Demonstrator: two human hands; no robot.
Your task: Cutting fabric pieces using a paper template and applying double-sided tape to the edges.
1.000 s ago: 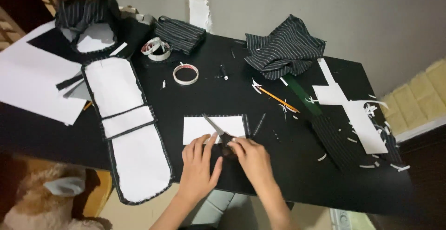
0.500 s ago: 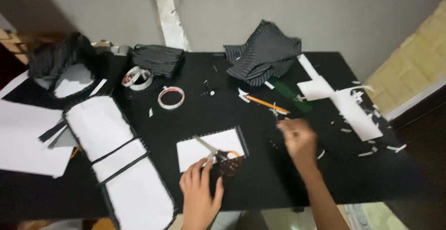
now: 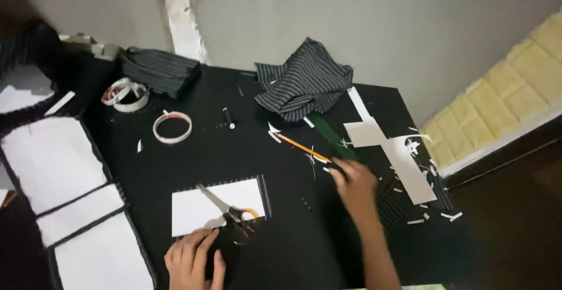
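My left hand (image 3: 190,261) rests flat at the near table edge, fingers apart, touching the lower left corner of a white rectangle (image 3: 202,211) edged in black striped cloth. Scissors (image 3: 229,209) with dark and orange handles lie on that rectangle, just beyond my fingers. My right hand (image 3: 353,181) is stretched out to the right. Its fingertips are at the near end of an orange pencil (image 3: 300,146), next to a dark green strip (image 3: 329,135). Whether the fingers grip the pencil is unclear.
On the black table (image 3: 293,237) are a crumpled striped cloth (image 3: 304,85), a folded striped cloth (image 3: 158,70), two tape rolls (image 3: 172,127) (image 3: 126,94), a small thread spool (image 3: 229,118), white-faced panels (image 3: 55,170) at left and white paper scraps (image 3: 401,158) at right.
My right hand left the scissors and white rectangle and reached right to the pencil. My left hand stayed by the rectangle. The view swung to the right.
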